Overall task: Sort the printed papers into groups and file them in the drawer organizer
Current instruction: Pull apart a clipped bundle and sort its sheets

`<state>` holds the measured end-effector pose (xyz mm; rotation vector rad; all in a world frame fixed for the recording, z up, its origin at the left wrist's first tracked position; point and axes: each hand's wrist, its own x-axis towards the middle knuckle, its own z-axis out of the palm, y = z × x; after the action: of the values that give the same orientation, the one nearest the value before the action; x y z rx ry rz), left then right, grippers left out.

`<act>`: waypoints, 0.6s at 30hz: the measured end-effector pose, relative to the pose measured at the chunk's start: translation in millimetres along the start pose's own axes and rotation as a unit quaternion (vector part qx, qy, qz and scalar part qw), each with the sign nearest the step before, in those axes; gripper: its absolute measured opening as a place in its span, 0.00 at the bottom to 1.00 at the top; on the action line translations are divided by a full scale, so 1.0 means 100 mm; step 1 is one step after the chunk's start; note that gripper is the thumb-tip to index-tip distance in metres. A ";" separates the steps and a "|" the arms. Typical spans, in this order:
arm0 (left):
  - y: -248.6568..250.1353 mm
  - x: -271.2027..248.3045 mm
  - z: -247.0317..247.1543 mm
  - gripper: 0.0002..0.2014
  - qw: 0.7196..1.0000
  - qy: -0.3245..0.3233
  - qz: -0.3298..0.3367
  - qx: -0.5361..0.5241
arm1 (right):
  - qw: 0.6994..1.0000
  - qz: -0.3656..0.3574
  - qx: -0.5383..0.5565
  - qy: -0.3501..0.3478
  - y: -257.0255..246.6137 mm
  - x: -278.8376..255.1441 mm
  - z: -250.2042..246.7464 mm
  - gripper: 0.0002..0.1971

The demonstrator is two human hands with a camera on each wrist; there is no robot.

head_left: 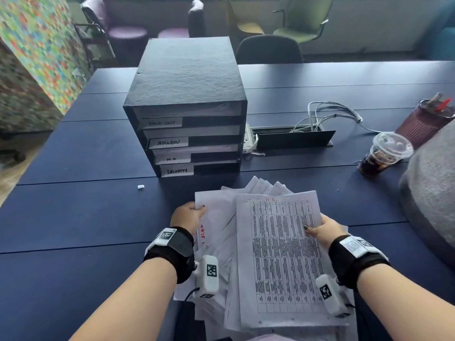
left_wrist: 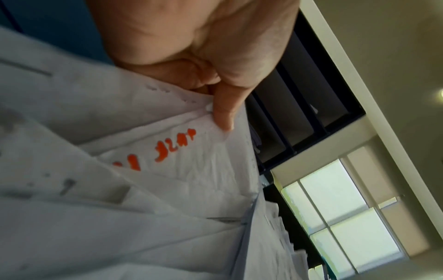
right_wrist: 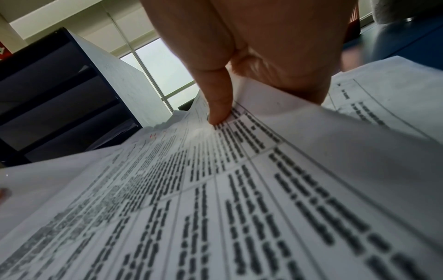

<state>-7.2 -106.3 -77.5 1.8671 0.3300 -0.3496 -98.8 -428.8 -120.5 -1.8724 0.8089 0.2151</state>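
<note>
The stack of printed papers [head_left: 258, 254] is held at the near edge of the dark blue worktop [head_left: 86, 205], directly in front of the drawer organizer [head_left: 187, 107]. The sheets are fanned and misaligned; several corners project toward the organizer.

The top sheet [head_left: 283, 257] carries a printed table with dense text and the red handwritten heading "H.R." at its far edge. In the right wrist view the same sheet [right_wrist: 239, 189] curves upward toward the hand.

The left hand [head_left: 188, 216] grips the left far corner of the stack. Its thumb lies on top of the paper, and its fingers [left_wrist: 225, 109] are curled round the sheet edges. A lower sheet beside this hand bears red handwriting [left_wrist: 167, 149]; the wording is not legible.

The right hand [head_left: 325, 228] grips the right edge of the top sheet. Its thumb presses on the printed table, and the remaining fingers are hidden under the paper.

The drawer organizer is a black box with four stacked slots, standing upright on the worktop just beyond the papers. White labels are fixed to the slot fronts. Legible labels read "ADMIN" [head_left: 168, 142], "H.R" [head_left: 172, 159] and "SECURITY" [head_left: 176, 171]; the top label is blurred. White sheets show in the slots.

To the right of the organizer lie an open cable box [head_left: 290, 137] with white cables, a lidded plastic cup of dark drink [head_left: 384, 153] and a ribbed maroon holder [head_left: 423, 121]. A small white scrap [head_left: 140, 187] lies on the worktop to the left of the papers.
</note>
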 end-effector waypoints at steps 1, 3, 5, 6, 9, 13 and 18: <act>0.01 0.00 -0.01 0.03 1.000 0.001 0.002 -0.011 | 1.000 0.002 -0.005 0.000 0.02 0.02 0.00 0.16; 0.03 -0.02 -0.03 0.04 1.000 0.002 0.009 -0.020 | 1.000 0.001 -0.011 -0.002 0.07 0.07 0.00 0.15; 0.06 -0.03 -0.06 0.04 1.000 0.008 0.018 -0.019 | 1.000 0.004 -0.023 -0.004 0.12 0.12 -0.01 0.13; 0.08 -0.02 -0.10 0.06 0.999 0.018 0.024 -0.022 | 1.000 0.004 -0.027 -0.003 0.12 0.13 -0.01 0.12; 0.15 0.02 -0.25 0.06 0.995 0.081 0.059 0.014 | 0.999 0.015 -0.035 0.002 0.15 0.14 -0.01 0.11; 0.35 0.04 -0.48 0.10 0.978 0.108 0.120 0.129 | 0.999 0.004 -0.047 0.007 0.15 0.13 -0.01 0.10; 0.77 -0.12 -0.65 0.05 0.957 0.159 0.242 0.026 | 0.999 0.006 -0.033 0.013 0.19 0.15 0.00 0.10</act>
<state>17.0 -68.9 13.7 1.9832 0.0685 0.2826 -99.3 -439.8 -141.4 -1.9372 0.8391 0.2283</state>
